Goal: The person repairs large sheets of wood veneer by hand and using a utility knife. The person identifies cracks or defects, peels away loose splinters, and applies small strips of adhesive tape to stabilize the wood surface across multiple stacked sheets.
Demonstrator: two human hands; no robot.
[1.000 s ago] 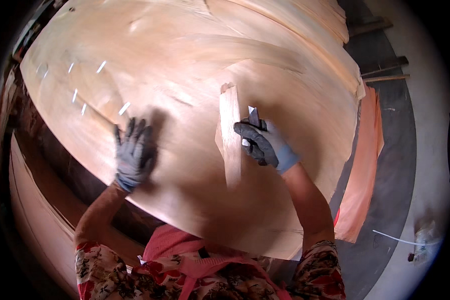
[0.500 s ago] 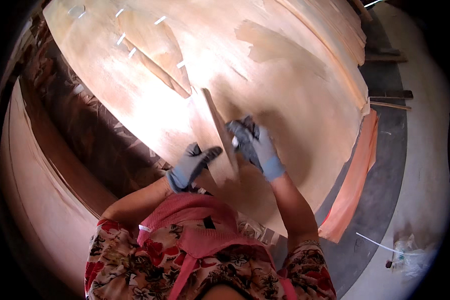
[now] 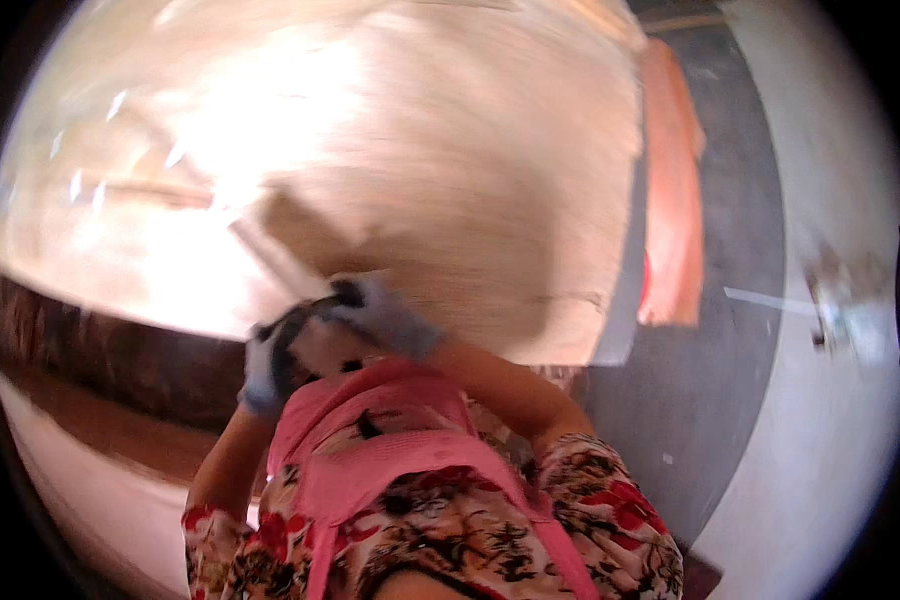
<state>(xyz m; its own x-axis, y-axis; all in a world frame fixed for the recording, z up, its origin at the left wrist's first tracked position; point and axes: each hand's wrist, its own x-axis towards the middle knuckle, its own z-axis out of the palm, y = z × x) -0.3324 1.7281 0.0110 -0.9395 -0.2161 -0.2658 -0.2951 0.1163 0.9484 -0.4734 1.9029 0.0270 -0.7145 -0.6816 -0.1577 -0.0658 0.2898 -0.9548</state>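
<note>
A large pale wood veneer sheet (image 3: 470, 200) lies spread in front of me, with several short white tape pieces (image 3: 117, 105) on its left part. On its near edge a narrow veneer strip (image 3: 278, 262) slants toward my body and casts a shadow to its right. My left hand (image 3: 268, 362), in a grey glove with dark fingers, curls round the strip's near end. Similarly gloved, my right hand (image 3: 382, 315) is closed over the strip just above it. Motion blurs the fingers; whether the right hand holds anything else is hidden.
Beyond the sheet's right edge an orange veneer strip (image 3: 673, 190) lies on a dark grey surface (image 3: 730, 230). Farther right, a clear plastic bag (image 3: 855, 315) is on the pale floor (image 3: 820, 430). A pale stack edge (image 3: 90, 455) curves along the lower left.
My view has swung, shifting the sheet leftward in the picture. My right hand has come across to the strip, near my left hand. The left hand has drawn closer to my body.
</note>
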